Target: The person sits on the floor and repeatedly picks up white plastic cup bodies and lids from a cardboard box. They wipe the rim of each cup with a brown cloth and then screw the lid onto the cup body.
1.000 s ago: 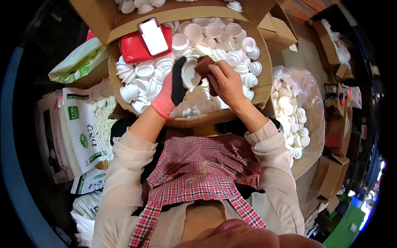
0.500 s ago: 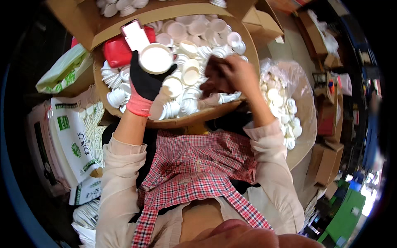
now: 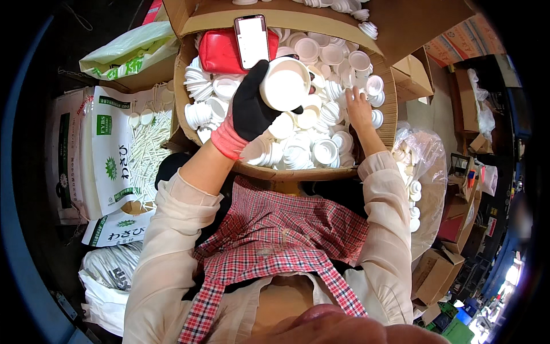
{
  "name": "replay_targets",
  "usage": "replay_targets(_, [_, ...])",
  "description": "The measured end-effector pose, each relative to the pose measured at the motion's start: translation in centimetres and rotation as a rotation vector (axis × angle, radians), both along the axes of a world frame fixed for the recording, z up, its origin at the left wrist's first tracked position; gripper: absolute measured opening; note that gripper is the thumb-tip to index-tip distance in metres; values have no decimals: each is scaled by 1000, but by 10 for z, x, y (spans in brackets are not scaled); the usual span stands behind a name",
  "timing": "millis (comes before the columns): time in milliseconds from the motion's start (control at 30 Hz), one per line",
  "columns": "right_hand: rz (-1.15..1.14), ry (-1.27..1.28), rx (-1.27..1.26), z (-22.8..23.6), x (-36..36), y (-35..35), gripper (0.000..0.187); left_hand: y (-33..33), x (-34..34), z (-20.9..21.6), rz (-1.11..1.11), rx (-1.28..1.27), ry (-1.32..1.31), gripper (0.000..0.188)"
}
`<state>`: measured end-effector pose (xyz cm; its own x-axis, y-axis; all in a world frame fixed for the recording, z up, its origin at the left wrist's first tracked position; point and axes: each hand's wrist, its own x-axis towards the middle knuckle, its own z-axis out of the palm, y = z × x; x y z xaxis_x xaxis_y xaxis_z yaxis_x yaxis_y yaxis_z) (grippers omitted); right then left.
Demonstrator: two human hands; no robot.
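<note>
Left hand (image 3: 249, 109), gloved, grip clenched round white cap (image 3: 285, 84), raised over cardboard box (image 3: 389, 86). Right hand (image 3: 360, 108) bare, grip released, flat on caps (image 3: 312, 149) at right.

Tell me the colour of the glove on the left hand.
Black with a pink-red cuff, on the left hand; head view.

Bright, even overhead light; sharp centre, fisheye-bent edges, black vignetted rim.

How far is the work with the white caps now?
Done: cannot tell; no finished pile is clearly apart. In hand: the gloved left hand holds one white cap above the cardboard box; the bare right hand reaches into the loose caps. Left: the box looks full.
</note>
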<state>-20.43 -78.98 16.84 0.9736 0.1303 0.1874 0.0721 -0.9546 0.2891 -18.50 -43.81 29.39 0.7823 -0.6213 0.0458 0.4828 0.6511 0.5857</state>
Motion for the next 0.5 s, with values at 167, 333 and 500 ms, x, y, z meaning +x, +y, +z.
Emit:
replay_targets(167, [-68, -23, 730, 73, -11, 37, 59, 8, -1, 3, -96, -288, -53, 68])
replay_targets(333, [329, 135, 1574, 157, -59, 106, 60, 13, -4, 15, -191, -359, 58, 74])
replay_targets(500, [615, 56, 816, 190, -95, 147, 62, 16, 2, 19, -125, 50, -301, 65])
